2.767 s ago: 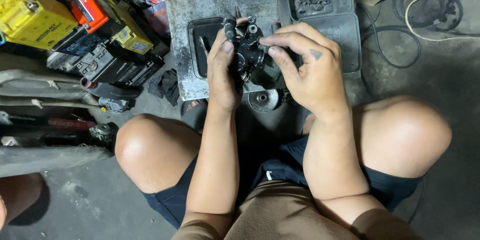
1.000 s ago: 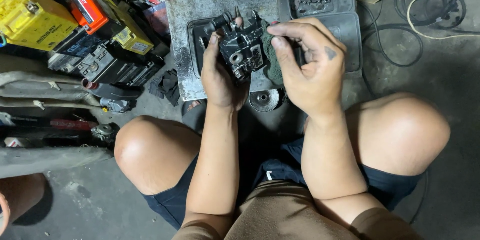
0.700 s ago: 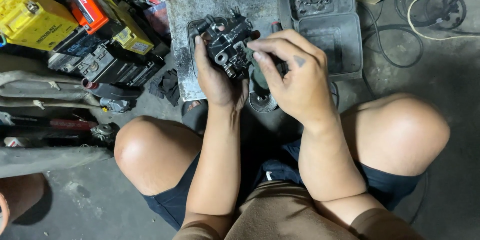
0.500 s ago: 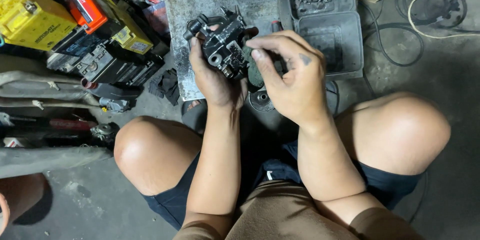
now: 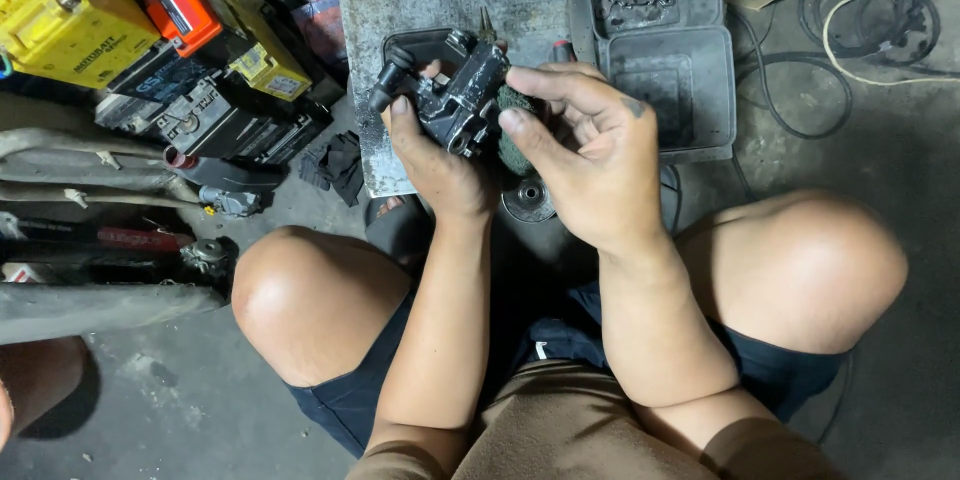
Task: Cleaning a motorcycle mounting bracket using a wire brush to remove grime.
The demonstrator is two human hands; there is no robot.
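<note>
My left hand grips a dark, greasy metal engine part with a black tube sticking out at its upper left. I hold it above a grey metal plate on the floor. My right hand is beside the part on its right, thumb and forefinger touching its edge, with a dark green scrub pad tucked under the fingers. A small round metal piece lies on the floor just below both hands.
Two grey plastic trays sit at the upper right, the far one holding small metal bits. Yellow, orange and black batteries crowd the upper left. Cables coil at the far right. Pipes and tools lie at the left.
My left hand has turned the engine part so its black tube now points up-left. My right hand has shifted from the part's top to its right side.
</note>
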